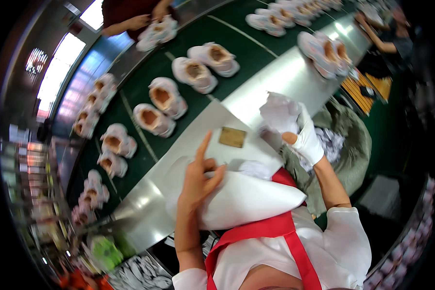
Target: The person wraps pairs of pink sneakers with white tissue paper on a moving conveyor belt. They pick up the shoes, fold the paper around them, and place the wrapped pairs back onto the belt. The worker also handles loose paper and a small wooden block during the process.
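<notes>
My left hand (200, 181), bare, is over the near part of the metal bench, its index finger stretched out and the others bent, with nothing visible in it. My right hand (308, 141) wears a white glove that leaves the thumb bare. It is closed on a pale, blurred, crumpled-looking piece (278, 112); whether this is paper or cloth I cannot tell. A small brown rectangular piece (232, 137) lies on the pale work surface between my hands. Nearer to me are a crumpled white piece (254, 169) and a large smooth white sheet (251, 195), partly behind my left hand.
Beyond the metal bench (145, 198), pairs of pale shoes (194, 73) stand on a green conveyor belt (237, 38). Another pair (324, 53) is on the bench at right. A large greenish sack (355, 150) with white crumpled material is below my right arm. Co-workers are across the belt and at far right.
</notes>
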Available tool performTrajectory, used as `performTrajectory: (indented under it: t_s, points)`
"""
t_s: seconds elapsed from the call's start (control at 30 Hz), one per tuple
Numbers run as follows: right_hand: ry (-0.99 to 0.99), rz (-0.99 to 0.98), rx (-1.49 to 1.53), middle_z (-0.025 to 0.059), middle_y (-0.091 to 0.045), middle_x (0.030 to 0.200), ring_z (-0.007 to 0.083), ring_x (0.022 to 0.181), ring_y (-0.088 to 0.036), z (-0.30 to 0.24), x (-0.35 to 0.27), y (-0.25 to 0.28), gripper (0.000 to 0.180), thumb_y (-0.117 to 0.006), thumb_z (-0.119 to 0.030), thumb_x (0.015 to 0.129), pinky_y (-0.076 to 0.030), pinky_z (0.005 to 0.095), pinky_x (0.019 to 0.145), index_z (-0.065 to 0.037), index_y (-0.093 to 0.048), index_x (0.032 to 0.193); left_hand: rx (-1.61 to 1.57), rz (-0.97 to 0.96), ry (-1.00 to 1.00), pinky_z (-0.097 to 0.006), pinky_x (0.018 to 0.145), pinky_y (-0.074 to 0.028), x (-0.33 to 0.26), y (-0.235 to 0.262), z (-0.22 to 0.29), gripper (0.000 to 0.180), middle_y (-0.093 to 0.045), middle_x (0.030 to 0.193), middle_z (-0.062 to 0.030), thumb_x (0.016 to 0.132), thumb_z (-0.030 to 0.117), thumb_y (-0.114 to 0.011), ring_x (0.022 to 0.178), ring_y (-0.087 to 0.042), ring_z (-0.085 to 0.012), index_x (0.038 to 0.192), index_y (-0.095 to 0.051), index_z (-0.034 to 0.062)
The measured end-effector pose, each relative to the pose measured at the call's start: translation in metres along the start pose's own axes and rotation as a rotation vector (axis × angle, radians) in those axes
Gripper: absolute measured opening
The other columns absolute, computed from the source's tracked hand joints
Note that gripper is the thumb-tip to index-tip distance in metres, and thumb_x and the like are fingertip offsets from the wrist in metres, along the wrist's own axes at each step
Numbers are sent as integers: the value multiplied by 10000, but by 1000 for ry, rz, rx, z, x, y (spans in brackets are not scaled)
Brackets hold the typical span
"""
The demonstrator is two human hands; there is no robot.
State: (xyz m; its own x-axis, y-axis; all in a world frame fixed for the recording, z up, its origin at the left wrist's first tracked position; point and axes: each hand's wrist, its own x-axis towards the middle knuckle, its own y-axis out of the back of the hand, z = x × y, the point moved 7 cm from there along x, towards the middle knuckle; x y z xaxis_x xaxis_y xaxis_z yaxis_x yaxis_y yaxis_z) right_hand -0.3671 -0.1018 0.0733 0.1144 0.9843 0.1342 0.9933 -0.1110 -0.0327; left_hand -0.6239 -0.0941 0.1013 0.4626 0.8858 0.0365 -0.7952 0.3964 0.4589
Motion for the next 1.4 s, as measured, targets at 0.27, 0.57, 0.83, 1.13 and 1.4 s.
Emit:
performTrajectory:
  t_s: [0.27,0.57,0.83,1.13,1.4]
  points:
    - [-206,-584,381,143,-440,1298,213,1180,-452,-12,27,-164,1081,-695,-654,676,-357,312,990,-6,-237,1410,-71,304,124,-342,692,-498,-21,39,-50,421,-671,804,-164,812,132,-661,704,-659,-286,1204,-528,57]
    - [94,-517,-582,272,-528,1217,391,1048,-574,-14,47,-205,957,-717,-465,725,-459,364,865,-29,-237,1429,722,679,44,-354,535,-465,-48,71,-50,261,-607,604,-100,778,215,-686,550,-586,-287,1006,-606,115]
    - [-254,-535,74,38,-548,1153,139,1076,-498,17,77,-189,525,-597,-344,887,-383,259,933,-27,-461,1282,835,701,46,-357,486,-422,-56,77,-63,311,-584,565,-79,745,160,-692,493,-526,-274,1051,-639,172]
    - [-115,-150,35,-1,-562,1114,134,884,-579,14,129,-140,398,-516,-341,946,-474,249,715,-75,-506,1242,817,696,255,-345,505,-441,-82,106,-95,518,-566,526,-60,774,173,-675,475,-553,-241,1266,-522,130]
    - [782,-730,-672,125,-630,812,331,719,-621,-102,74,-246,330,-721,-88,641,-512,341,655,-89,-628,958,428,732,-269,-280,541,-464,-75,113,39,903,-475,1363,-136,674,49,-754,638,-599,-233,1433,-269,90]
